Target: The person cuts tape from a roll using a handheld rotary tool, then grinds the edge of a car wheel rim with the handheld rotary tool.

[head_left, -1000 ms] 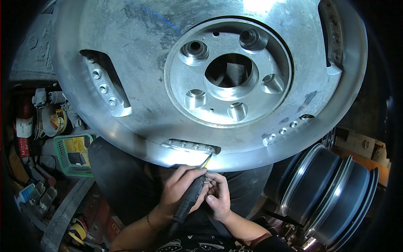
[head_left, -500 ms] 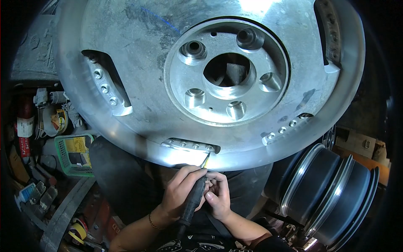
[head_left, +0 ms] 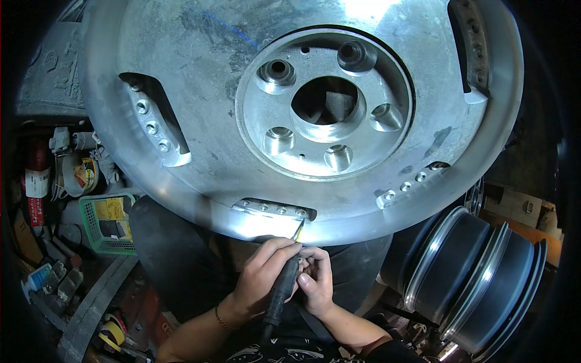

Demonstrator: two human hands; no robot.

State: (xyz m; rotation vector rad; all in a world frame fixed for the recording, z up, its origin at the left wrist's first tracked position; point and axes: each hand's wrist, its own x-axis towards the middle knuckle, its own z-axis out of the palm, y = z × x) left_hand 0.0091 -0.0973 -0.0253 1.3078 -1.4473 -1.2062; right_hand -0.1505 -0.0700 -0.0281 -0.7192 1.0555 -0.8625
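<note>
A large bare-metal wheel disc (head_left: 200, 139) fills the upper view, with a recessed hub and several rim slots. My left hand (head_left: 263, 272) is closed around a black pen-like rotary handpiece (head_left: 282, 287), whose cable end runs down toward my body. My right hand (head_left: 316, 279) is closed at the handpiece's front end, fingers bent and thumb showing. A thin bit with a yellow part (head_left: 299, 233) points up from the hands. Its tip meets the right end of the bottom slot (head_left: 272, 209); whether it touches the metal is hard to tell.
At left are a green basket (head_left: 109, 247) with a yellow packet, a red can (head_left: 36, 193) and a roll of yellow tape (head_left: 112, 336). Several wheel rims (head_left: 466, 275) lie at lower right, near a cardboard box (head_left: 514, 206). My dark-clothed legs are below the disc.
The handpiece and both hands have shifted very slightly right. The bit tip stays by the same slot end, and the hub appears a few pixels further left.
</note>
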